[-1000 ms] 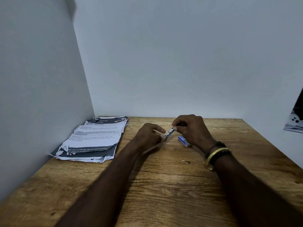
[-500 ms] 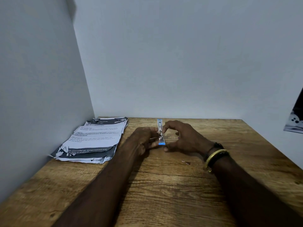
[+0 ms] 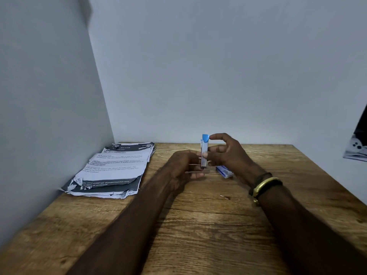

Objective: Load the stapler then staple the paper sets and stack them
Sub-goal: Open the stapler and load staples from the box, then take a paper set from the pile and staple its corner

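A small stapler [image 3: 204,153] with a blue tip stands upright between my hands, above the middle of the wooden table [image 3: 198,225]. My left hand [image 3: 184,165] pinches its lower end. My right hand [image 3: 226,153] holds its upper part, index finger at the blue tip and thumb on its side. A small blue staple box [image 3: 225,172] lies on the table just behind my right hand, partly hidden. A pile of printed paper sets [image 3: 113,171] with torn lower edges lies at the back left, against the wall.
A small loose staple piece [image 3: 225,197] lies on the table near my right wrist. White walls close in the table's left and back sides. A dark printed sheet [image 3: 357,143] hangs at the right edge of view.
The stapler went from lying slanted between my fingers to standing upright and higher. My right hand moved up to its blue tip, which uncovered the staple box.
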Demonstrator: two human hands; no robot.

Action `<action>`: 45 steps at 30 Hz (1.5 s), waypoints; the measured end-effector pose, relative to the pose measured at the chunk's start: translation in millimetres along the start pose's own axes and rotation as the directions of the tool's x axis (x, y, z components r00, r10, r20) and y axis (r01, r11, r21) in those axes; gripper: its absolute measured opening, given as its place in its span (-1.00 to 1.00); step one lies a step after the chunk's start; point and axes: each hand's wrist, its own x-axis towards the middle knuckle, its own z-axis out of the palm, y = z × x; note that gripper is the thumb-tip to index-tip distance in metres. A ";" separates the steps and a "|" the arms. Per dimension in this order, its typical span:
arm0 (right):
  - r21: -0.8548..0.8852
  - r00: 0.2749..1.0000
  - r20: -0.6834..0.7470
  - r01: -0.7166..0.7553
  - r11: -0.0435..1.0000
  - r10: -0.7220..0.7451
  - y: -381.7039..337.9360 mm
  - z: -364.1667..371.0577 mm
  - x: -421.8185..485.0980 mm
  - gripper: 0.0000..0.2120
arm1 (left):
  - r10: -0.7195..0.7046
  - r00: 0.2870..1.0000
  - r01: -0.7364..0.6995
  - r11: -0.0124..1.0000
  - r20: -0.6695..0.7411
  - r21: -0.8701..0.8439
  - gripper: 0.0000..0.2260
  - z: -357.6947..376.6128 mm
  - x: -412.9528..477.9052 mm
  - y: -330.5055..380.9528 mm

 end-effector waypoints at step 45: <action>-0.780 0.983 -0.169 -0.178 0.600 0.072 6.4 30.5 -7.7 -0.60 | 0.316 0.948 -0.085 0.390 -0.047 0.917 -0.67 -12.4 26.6 -24.7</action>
